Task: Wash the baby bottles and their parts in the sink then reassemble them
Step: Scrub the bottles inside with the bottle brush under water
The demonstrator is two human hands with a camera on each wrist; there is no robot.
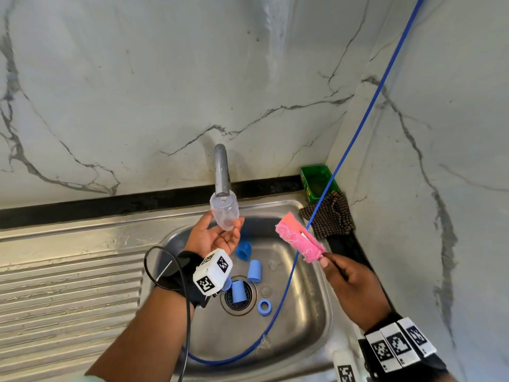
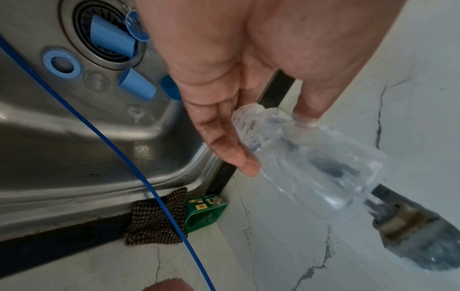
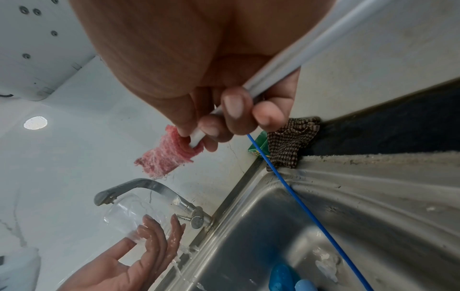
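A clear baby bottle hangs neck-down right under the tap spout. My left hand pinches its threaded neck between thumb and straight, wet fingers. Water dribbles off that hand in the right wrist view. My right hand grips the white handle of a bottle brush, with its pink sponge head raised right of the bottle and apart from it. In the sink basin lie two blue caps, a blue ring, another blue piece and a clear teat.
A blue cable runs from the upper right down through the basin. A green box and a checked cloth sit at the sink's back right corner. The ribbed drainboard lies left. One blue cap rests on the drain strainer.
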